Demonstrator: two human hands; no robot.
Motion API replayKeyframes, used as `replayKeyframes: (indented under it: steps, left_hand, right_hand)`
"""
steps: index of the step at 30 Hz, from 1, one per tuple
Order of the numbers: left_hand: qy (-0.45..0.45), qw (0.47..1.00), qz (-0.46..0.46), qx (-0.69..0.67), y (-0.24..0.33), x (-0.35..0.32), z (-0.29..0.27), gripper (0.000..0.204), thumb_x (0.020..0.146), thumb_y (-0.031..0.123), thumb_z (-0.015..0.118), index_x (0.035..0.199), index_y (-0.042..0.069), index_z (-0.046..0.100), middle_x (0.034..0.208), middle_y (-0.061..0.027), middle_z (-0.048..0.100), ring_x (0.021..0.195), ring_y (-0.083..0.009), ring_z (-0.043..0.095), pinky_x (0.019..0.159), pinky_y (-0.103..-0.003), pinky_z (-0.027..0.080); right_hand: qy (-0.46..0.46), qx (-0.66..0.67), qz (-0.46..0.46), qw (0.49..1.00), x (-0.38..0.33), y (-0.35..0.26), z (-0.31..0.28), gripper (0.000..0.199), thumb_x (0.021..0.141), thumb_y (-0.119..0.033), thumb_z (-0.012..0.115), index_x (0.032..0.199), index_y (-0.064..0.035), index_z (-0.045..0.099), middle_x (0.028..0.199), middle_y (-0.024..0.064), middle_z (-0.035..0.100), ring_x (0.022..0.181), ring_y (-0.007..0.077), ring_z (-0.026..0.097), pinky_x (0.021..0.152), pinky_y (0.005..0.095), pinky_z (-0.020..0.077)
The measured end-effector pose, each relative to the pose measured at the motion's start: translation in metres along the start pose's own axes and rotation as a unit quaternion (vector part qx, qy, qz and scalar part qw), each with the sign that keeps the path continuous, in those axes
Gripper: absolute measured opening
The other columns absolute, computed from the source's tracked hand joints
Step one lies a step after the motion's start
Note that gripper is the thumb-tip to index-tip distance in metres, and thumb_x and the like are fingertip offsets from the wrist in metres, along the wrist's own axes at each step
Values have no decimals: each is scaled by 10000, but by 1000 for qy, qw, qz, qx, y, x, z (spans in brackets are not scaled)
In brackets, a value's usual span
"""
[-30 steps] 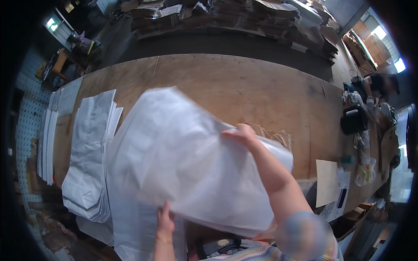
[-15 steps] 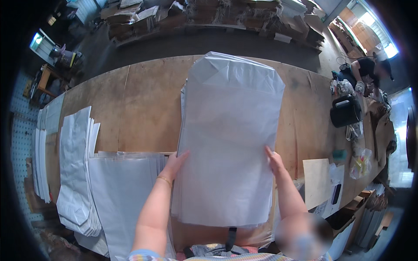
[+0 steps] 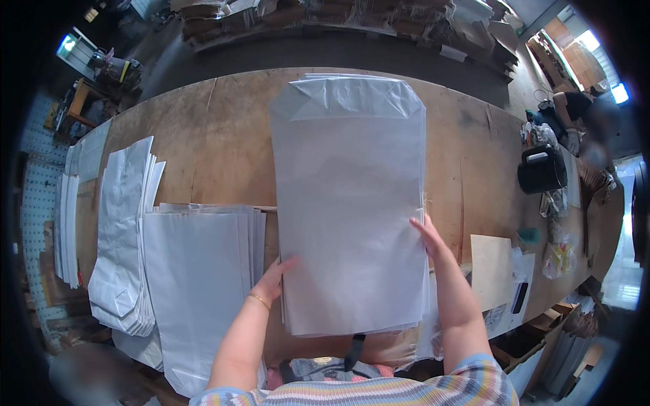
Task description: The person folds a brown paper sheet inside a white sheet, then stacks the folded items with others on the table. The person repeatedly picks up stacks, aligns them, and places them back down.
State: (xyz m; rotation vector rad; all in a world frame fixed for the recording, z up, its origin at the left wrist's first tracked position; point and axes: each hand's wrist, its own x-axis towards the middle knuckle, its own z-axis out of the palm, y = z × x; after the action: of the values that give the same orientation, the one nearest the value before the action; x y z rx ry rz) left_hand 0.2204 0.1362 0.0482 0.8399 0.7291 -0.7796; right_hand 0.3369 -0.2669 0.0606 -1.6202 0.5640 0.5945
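Note:
A thick stack of large white paper bags [image 3: 352, 196] lies in front of me, its folded, creased bottom end pointing away. My left hand [image 3: 274, 276] grips the left edge low down, with the thumb on top. On the opposite edge, somewhat farther up, my right hand [image 3: 430, 237] holds the stack with its thumb on the upper face. The other fingers of both hands are mostly hidden beside or under the bags. Left of my left forearm lies a second stack of flat white bags [image 3: 196, 284], its sheets slightly fanned at the right edge.
Farther left is a pile of folded white bags [image 3: 122, 237]. The wooden table [image 3: 237, 135] carries a black jug-like container [image 3: 542, 169], a beige sheet [image 3: 491, 267], a dark phone [image 3: 520, 298] and a clear plastic bag [image 3: 559, 257] on the right. Another person [image 3: 582, 118] is beyond the right end.
The held stack has turned, its far end swinging left so it lies straighter. My left hand sits lower along its edge. The whole view has shifted a little.

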Motion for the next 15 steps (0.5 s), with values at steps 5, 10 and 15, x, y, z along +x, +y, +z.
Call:
replayKeyframes:
  steps: [5, 10, 15]
  left_hand:
    - [23, 995, -45, 91, -80, -38, -38, 410, 804, 227, 633, 1108, -26, 526, 1053, -108, 587, 949, -190, 581, 811, -324, 483]
    - [92, 993, 10, 70, -103, -36, -28, 451, 757, 190, 687, 1115, -35, 528, 1018, -120, 599, 917, -199, 588, 771, -312, 482]
    - [117, 987, 22, 105, -81, -47, -7, 430, 764, 193, 682, 1097, -34, 534, 1002, -118, 602, 878, -201, 591, 736, -316, 486]
  right_hand:
    - [8, -85, 20, 996, -73, 126, -27, 594, 764, -319, 688, 1188, -13, 407, 1080, 107, 533, 987, 185, 506, 873, 341, 410]
    - [99, -91, 44, 990, -114, 146, -18, 460, 754, -286, 701, 1027, 22, 496, 969, 138, 590, 874, 185, 560, 744, 329, 463]
    - [137, -95, 18, 986, -111, 150, -8, 324, 782, -216, 682, 965, -11, 511, 849, 60, 591, 741, 115, 538, 644, 274, 457]
